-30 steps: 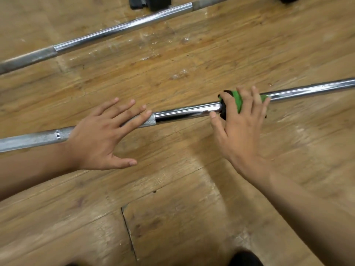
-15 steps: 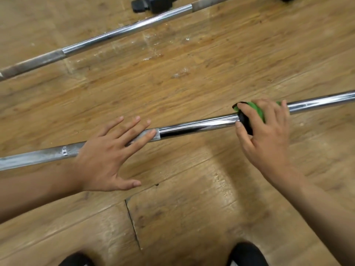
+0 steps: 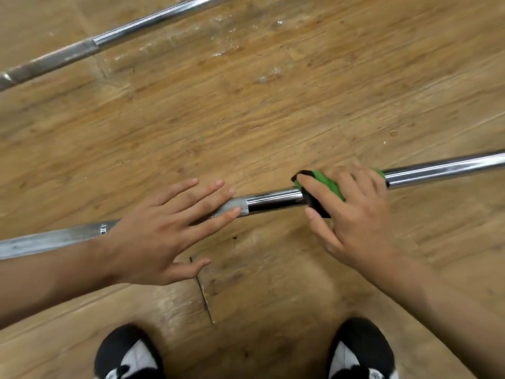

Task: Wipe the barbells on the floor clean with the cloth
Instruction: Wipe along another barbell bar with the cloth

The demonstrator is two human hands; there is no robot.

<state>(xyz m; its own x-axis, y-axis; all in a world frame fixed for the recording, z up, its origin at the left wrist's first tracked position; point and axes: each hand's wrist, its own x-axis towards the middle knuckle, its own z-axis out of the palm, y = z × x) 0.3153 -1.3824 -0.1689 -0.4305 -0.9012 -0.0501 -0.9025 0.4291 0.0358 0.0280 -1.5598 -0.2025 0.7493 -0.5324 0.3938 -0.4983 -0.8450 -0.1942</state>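
Across the middle of the frame the near barbell (image 3: 273, 199) lay on the floor (image 3: 246, 119), pressed down by the left hand (image 3: 153, 236), its fingers (image 3: 202, 203) straight and flat on the knurled section, gripping nothing. The green cloth (image 3: 326, 184) was held wrapped over the bar by the curled right hand (image 3: 355, 214). Since half a second earlier it had been drawn back toward the left hand, so a return stroke was judged under way. The second barbell (image 3: 136, 31), at upper left, was not being touched.
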